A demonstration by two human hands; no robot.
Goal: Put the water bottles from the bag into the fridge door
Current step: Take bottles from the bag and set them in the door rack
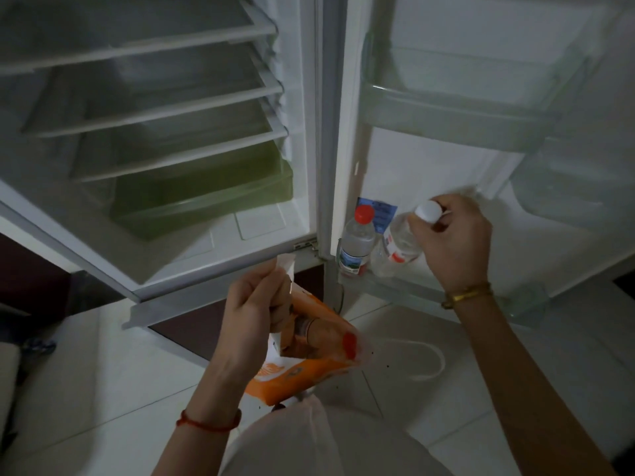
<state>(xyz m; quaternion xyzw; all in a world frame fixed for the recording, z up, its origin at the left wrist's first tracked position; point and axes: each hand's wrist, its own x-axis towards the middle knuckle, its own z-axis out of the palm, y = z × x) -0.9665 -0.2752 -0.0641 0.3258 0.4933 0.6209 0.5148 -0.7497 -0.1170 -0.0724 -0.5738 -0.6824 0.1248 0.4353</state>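
In the head view, a clear water bottle with a white cap (400,240) is held tilted by the right hand (453,243), whose fingers are closed around the neck and cap end. The base of the bottle is lowered toward the bottom door shelf (481,297) of the open fridge door (429,159). Just beside it, to the left, a red-capped water bottle (357,245) is already stood upright in the same shelf; whether the two bottles touch cannot be told.

The bottle appears full, so moderate weight is to be expected, with thin plastic walls that would give under a hard squeeze. The smooth surface may be slippery; the stiff ribbed cap and neck are judged the firmest place to take hold, though a grip so high lets the body swing. A hold around the labelled middle would steady it better for standing it upright.

The left hand (256,317) is clenched on the upper edge of an orange and white plastic bag (309,359), by which the mouth is kept open above the tiled floor (515,389). Inside the bag, another red cap (349,344) is visible, so at least one more bottle is judged to remain. The soft bag would collapse if released. The upper door shelf (464,108) and the inner fridge shelves (154,108) are seen bare.
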